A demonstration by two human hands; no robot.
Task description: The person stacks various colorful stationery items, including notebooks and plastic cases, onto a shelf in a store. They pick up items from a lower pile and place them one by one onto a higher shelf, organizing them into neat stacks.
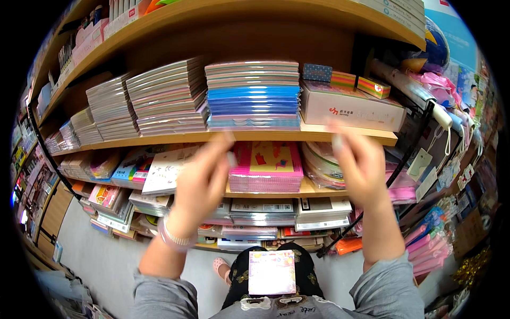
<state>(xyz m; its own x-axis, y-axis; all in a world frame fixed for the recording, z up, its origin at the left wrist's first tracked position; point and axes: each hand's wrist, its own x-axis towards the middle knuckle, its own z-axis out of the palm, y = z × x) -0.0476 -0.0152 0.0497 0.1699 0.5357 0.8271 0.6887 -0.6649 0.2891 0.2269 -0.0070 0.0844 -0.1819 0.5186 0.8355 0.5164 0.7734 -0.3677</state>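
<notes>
Both hands are raised in front of the shelves and blurred. My left hand (203,181), with a banded bracelet (175,235) at the wrist, is in front of a white patterned pack (165,171) and left of a pink stack of wrapped packs (266,175). My right hand (360,167) is near the shelf edge, below a white box (350,105) and beside some wrapped round items (323,163). Nothing shows in either hand, and the fingertips look slightly apart. On my lap lies a square, pale pack (272,273) with a colourful printed border.
Stacks of film-wrapped notebooks or paper (253,99) fill the middle shelf (263,136). More flat packs (261,213) lie lower down. At right, a black metal rack post (414,139) stands beside hanging goods and pink wrapped items (428,247). The upper shelf (239,12) overhangs.
</notes>
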